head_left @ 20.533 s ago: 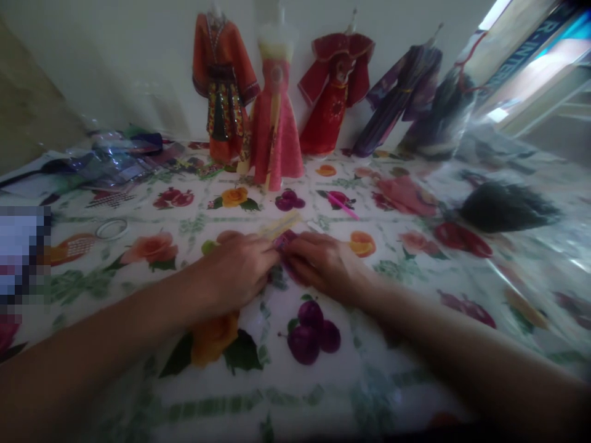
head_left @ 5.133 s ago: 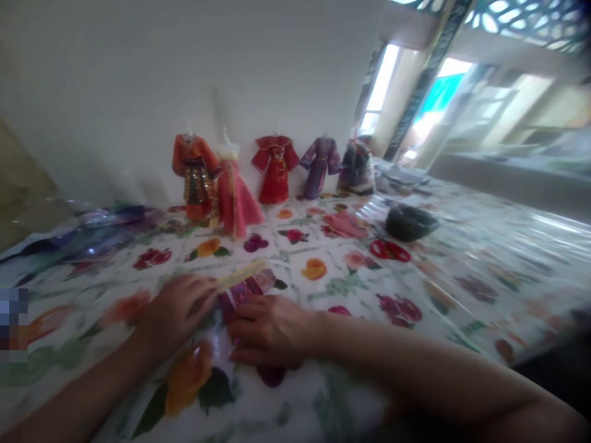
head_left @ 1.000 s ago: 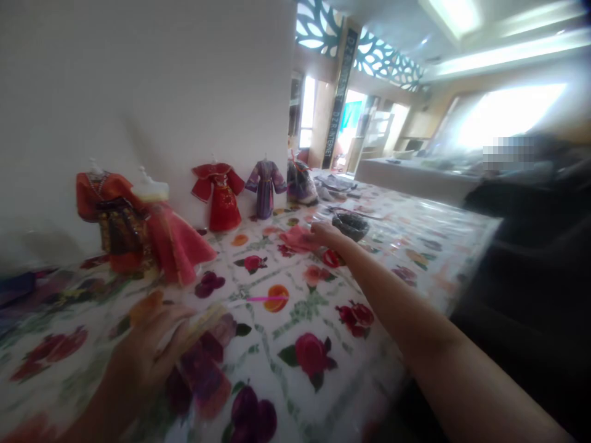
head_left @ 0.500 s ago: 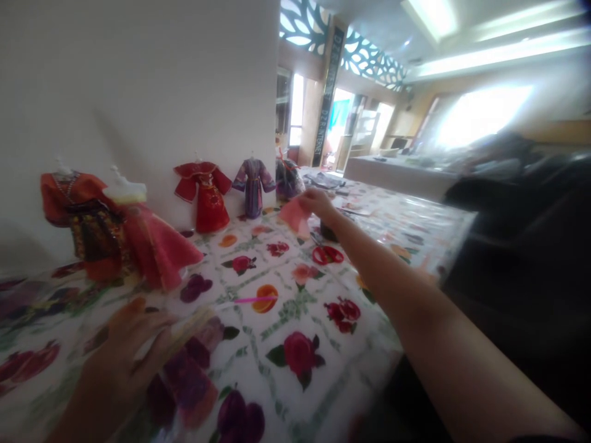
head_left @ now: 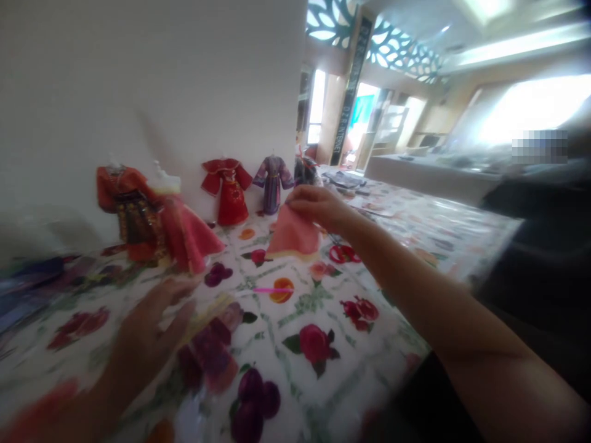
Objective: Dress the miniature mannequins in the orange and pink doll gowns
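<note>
My right hand (head_left: 318, 206) pinches the top of a pink cloth piece (head_left: 295, 234) with a pale yellow lower edge, which hangs above the table. On the near left, my left hand (head_left: 148, 323) is blurred, its thumb and fingers apart. A yellowish strip (head_left: 207, 315) lies beside its thumb; whether they touch I cannot tell. Under that strip is a purple and red patterned cloth piece (head_left: 215, 357). A thin pink stick-like tool (head_left: 272, 290) rests on the tablecloth. Red-handled scissors (head_left: 345, 253) lie partly behind my right forearm.
Small dress forms stand along the wall: an orange-and-dark outfit (head_left: 133, 212), a pink skirt (head_left: 189, 234), a red dress (head_left: 229, 191) and a purple robe (head_left: 272, 184). The fruit-patterned tablecloth (head_left: 332, 369) covers the table. Dark blue fabric (head_left: 34, 280) lies at the left.
My right hand has brought the pink cloth nearer, and more of it shows, including its yellow edge. The left hand's fingers have lifted and spread. The view has turned left.
</note>
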The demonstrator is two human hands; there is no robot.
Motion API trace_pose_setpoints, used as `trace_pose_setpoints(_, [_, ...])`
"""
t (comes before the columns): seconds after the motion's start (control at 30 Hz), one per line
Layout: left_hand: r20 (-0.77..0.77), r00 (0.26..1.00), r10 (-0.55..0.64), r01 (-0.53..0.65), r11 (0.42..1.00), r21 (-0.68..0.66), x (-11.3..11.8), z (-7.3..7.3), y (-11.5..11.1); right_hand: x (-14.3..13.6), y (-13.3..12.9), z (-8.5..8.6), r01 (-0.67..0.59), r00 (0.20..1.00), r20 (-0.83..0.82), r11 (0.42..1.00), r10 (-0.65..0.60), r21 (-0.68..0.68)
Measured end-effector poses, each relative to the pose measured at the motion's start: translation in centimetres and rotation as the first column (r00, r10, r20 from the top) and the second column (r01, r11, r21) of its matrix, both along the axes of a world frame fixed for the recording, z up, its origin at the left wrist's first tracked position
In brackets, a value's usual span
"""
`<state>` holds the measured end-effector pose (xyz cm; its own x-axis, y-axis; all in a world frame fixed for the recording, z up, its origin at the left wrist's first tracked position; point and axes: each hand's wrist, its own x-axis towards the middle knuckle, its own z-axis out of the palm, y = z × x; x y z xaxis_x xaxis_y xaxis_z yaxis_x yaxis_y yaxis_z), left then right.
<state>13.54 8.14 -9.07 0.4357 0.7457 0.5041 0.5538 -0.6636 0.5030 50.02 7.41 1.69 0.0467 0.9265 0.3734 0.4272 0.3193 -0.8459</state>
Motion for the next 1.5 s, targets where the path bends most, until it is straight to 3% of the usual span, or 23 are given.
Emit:
trace_pose_setpoints(0.07, [0.038,0.998,0.046,-0.043,0.995,-0.093,0.2,1.1,-0.7,-3.1,-1.0,0.2,-0.255,0.967,-0.001,0.964,0.256,-0.073])
trace_pose_setpoints(0.17, [0.233,0.970,-0.063,0.114,0.971,-0.209,0.7,2.5,-2.1,-7.8,-2.1,0.2,-0.469,0.864,0.150,0.876,0.481,-0.110])
trace_pose_setpoints(0.3, [0.392,0.888,-0.240,0.364,0.888,-0.281,1.4,3.8,-3.6,-12.4,-2.9,-0.2,-0.557,0.782,0.271,0.825,0.561,-0.100])
trace_pose_setpoints(0.4, [0.417,0.872,-0.258,0.417,0.838,-0.353,1.0,4.2,-3.5,-13.9,-3.2,-0.5,-0.567,0.784,0.226,0.815,0.578,-0.114])
trace_pose_setpoints(0.53, [0.389,0.891,-0.236,0.372,0.869,-0.326,0.0,4.6,-2.4,-13.7,-3.6,-0.5,-0.555,0.811,0.113,0.816,0.574,-0.164])
trace_pose_setpoints(0.7, [0.417,0.892,-0.172,0.321,0.893,-0.317,-0.4,5.7,-1.9,-12.6,-4.1,-1.4,-0.570,0.812,-0.041,0.777,0.582,-0.267])
trace_pose_setpoints(0.83, [0.411,0.905,-0.112,0.277,0.888,-0.367,-0.5,6.2,-2.2,-12.1,-4.1,-1.9,-0.585,0.808,-0.081,0.778,0.584,-0.229])
trace_pose_setpoints(1.1, [0.356,0.884,-0.302,0.453,0.737,-0.501,-0.2,5.9,-2.9,-12.0,-4.8,-1.8,-0.579,0.815,-0.135,0.792,0.564,-0.192])
trace_pose_setpoints(1.37, [0.310,0.901,-0.304,0.420,0.792,-0.444,-0.4,5.8,-2.7,-12.4,-5.4,-1.6,-0.613,0.784,-0.270,0.766,0.559,-0.193])
trace_pose_setpoints(1.5, [0.344,0.886,-0.310,0.445,0.776,-0.446,-0.4,5.3,-2.7,-12.5,-5.1,-1.9,-0.562,0.814,-0.262,0.817,0.518,-0.130])
